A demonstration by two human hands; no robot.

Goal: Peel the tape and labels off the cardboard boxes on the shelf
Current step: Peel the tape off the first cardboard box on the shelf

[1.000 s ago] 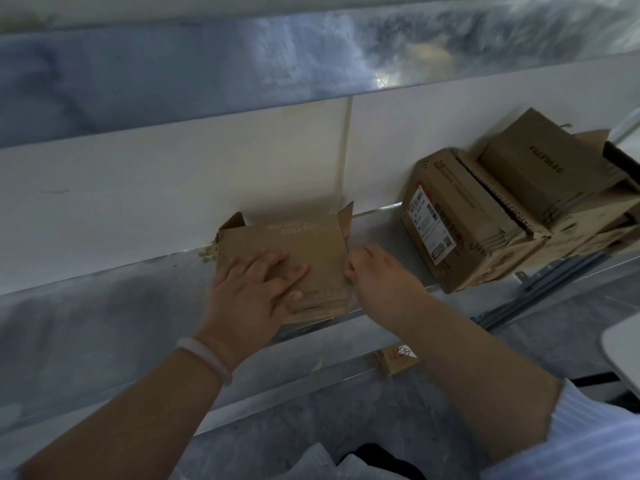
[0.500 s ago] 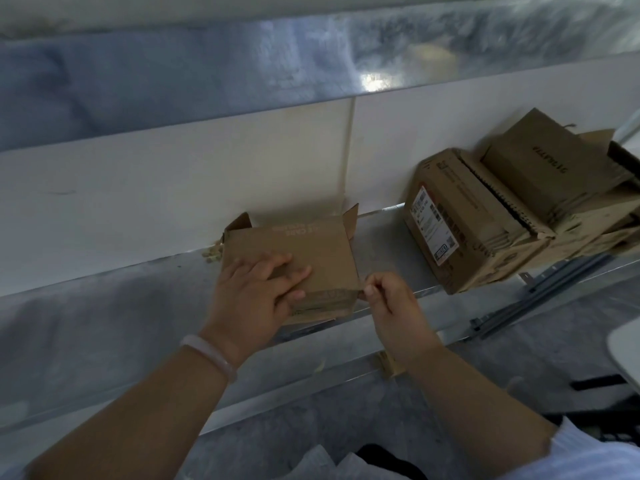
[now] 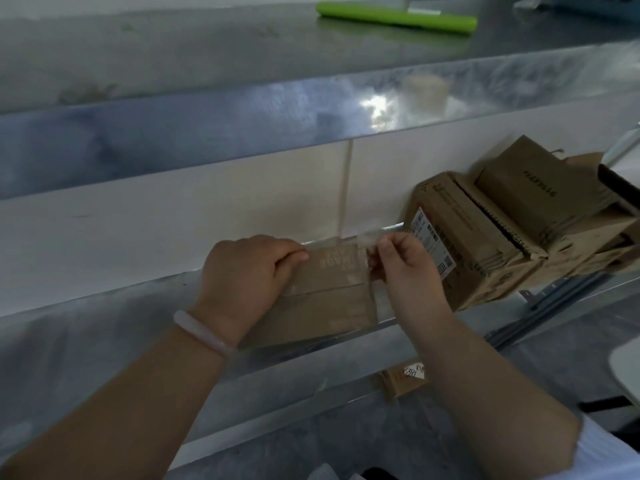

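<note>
a small cardboard box (image 3: 325,303) lies on the metal shelf (image 3: 104,327), near its front edge and about the middle of the view, with faint pale print on its top face. the left hand (image 3: 249,275) lies over the box's left part, with the fingers curled over the far edge and the thumb along the top, gripping it. a pale bracelet (image 3: 204,336) sits on that wrist. the right hand (image 3: 407,268) is at the box's far right corner, where its thumb and curled fingers pinch a strip of clear tape (image 3: 369,239). the strip stands lifted off the cardboard at that corner, and more of the translucent tape runs down the box's right edge toward the near side. how much of it is stuck i cannot tell. to the right on the same shelf, just beside the right hand, is a stack of flattened cardboard boxes (image 3: 512,237), tilted and leaning on each other against the white back panel (image 3: 173,220). a white printed label (image 3: 431,245) is stuck on the left face of the stack's nearest box. below the shelf, on the grey floor, lies a scrap of cardboard (image 3: 403,379) with a small white sticker on it. above, on the upper shelf (image 3: 207,46), a bright green roll (image 3: 394,17) lies at the far side.
</note>
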